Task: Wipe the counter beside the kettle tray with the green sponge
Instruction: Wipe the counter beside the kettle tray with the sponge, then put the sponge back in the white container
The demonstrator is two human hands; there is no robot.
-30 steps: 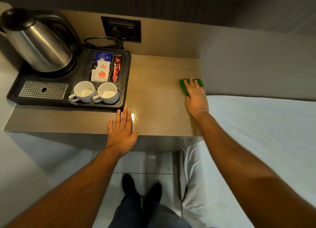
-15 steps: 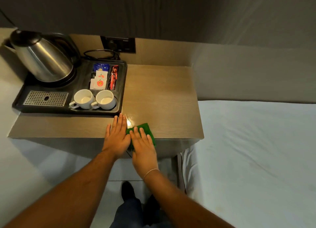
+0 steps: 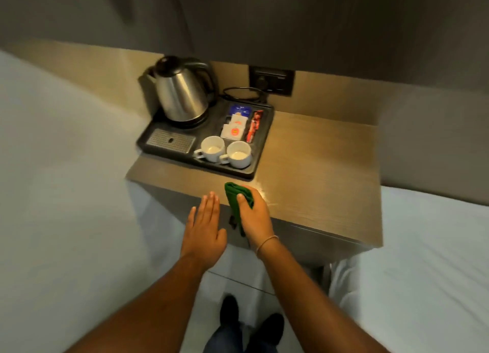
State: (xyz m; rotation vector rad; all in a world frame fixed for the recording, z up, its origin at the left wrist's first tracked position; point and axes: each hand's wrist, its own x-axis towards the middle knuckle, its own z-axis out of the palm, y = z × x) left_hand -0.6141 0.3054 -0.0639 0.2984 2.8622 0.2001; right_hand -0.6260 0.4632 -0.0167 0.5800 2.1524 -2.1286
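My right hand (image 3: 254,215) grips the green sponge (image 3: 235,198) and holds it on edge at the front edge of the wooden counter (image 3: 317,167), just in front of the black kettle tray (image 3: 260,151). My left hand (image 3: 205,225) is flat with fingers together, palm down, just left of the sponge and off the counter's front edge. The steel kettle (image 3: 181,93) stands at the tray's back left. Part of the sponge is hidden by my right fingers.
On the tray are two white cups (image 3: 225,153), sachets (image 3: 239,125) and a metal drip grille (image 3: 170,141). A wall socket (image 3: 271,81) with a cable sits behind. White bedding (image 3: 423,260) lies right of the counter. My shoes (image 3: 248,318) are on the floor below.
My right hand has lifted the sponge from lying flat to an upright grip at the counter's front edge. My left hand has slid back off the counter. The view has shifted right and tilted.
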